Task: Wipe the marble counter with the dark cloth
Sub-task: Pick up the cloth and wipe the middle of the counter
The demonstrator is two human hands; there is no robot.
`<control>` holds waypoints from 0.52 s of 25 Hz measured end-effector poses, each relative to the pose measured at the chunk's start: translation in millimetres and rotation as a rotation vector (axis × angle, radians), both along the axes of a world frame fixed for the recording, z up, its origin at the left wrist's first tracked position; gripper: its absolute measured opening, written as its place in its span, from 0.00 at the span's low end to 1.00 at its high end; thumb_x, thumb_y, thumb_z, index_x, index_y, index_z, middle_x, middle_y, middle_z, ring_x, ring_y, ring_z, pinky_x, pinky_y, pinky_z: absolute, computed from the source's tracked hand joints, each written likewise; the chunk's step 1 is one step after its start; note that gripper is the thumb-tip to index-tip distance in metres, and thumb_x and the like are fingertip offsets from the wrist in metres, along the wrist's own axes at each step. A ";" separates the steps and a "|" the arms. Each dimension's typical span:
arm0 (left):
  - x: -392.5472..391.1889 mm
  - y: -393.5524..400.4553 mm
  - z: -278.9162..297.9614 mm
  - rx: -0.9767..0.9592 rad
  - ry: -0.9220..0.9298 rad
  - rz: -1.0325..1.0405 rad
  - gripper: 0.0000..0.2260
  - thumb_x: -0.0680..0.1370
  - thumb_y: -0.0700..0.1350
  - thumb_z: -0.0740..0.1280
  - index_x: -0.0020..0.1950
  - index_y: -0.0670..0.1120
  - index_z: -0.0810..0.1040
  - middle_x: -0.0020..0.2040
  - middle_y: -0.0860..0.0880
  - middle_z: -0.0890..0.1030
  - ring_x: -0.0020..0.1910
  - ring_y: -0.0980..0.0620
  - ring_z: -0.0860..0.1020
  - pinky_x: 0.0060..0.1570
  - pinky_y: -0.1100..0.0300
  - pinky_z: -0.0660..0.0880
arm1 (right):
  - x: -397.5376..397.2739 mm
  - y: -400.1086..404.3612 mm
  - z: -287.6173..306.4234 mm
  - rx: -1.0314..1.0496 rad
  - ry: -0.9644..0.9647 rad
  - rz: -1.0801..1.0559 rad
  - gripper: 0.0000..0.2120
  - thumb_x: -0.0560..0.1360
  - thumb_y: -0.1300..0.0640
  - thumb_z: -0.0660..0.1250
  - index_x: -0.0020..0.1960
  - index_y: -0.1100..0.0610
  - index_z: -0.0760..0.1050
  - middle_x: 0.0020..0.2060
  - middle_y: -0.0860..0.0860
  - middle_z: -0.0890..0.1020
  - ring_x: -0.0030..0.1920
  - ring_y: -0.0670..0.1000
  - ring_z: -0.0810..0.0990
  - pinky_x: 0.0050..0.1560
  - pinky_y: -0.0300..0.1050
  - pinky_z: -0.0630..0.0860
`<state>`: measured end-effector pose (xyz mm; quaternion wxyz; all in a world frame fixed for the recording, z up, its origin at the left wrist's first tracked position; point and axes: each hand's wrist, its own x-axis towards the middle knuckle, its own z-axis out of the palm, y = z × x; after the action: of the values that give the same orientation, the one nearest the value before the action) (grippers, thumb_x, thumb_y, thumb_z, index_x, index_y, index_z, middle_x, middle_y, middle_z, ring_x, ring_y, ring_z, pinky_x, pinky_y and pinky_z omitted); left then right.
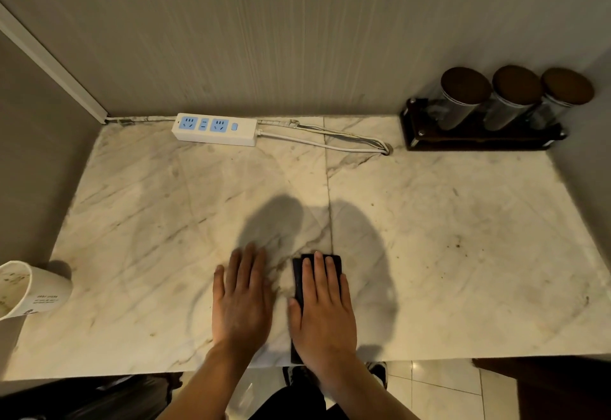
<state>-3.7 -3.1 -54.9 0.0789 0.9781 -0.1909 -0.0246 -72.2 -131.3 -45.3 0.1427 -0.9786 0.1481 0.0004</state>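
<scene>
The marble counter (446, 237) is pale with grey veins and small brown stains on its right part. A dark folded cloth (298, 282) lies near the front edge at the middle. My right hand (324, 313) lies flat on top of it with fingers straight, pressing it onto the stone, and covers most of it. My left hand (243, 297) rests flat on the bare marble just left of the cloth, fingers together, holding nothing.
A white power strip (215, 129) with its cables (330, 143) lies along the back wall. Three lidded jars (510, 97) stand in a dark rack (476, 141) at the back right. A used paper cup (31, 290) lies tipped at the left edge. Walls close the left and right sides.
</scene>
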 end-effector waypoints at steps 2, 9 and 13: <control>0.2 -1.4 -1.0 -0.004 0.001 0.001 0.24 0.79 0.49 0.52 0.73 0.43 0.64 0.73 0.42 0.67 0.73 0.43 0.60 0.70 0.44 0.53 | -6.4 -3.8 0.2 -0.003 0.000 0.021 0.30 0.77 0.46 0.54 0.75 0.59 0.59 0.75 0.56 0.60 0.75 0.55 0.56 0.69 0.55 0.55; -14.3 -17.1 8.3 0.010 -0.006 -0.006 0.24 0.78 0.50 0.54 0.70 0.40 0.68 0.71 0.39 0.69 0.71 0.40 0.64 0.69 0.45 0.53 | -26.0 -30.1 2.1 -0.031 0.007 0.176 0.30 0.78 0.45 0.54 0.75 0.58 0.58 0.75 0.54 0.60 0.75 0.54 0.55 0.69 0.54 0.54; -29.5 -32.1 11.6 0.014 0.021 -0.027 0.23 0.80 0.51 0.49 0.69 0.40 0.69 0.70 0.39 0.71 0.72 0.43 0.60 0.70 0.47 0.51 | -33.9 -52.2 1.6 -0.060 0.005 0.287 0.30 0.77 0.46 0.55 0.75 0.58 0.59 0.75 0.54 0.61 0.75 0.53 0.56 0.69 0.52 0.54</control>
<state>-33.2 -35.2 -43.4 0.0738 0.9757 -0.2030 -0.0370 -106.0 -183.5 -43.7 0.1117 -0.9935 0.0068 0.0187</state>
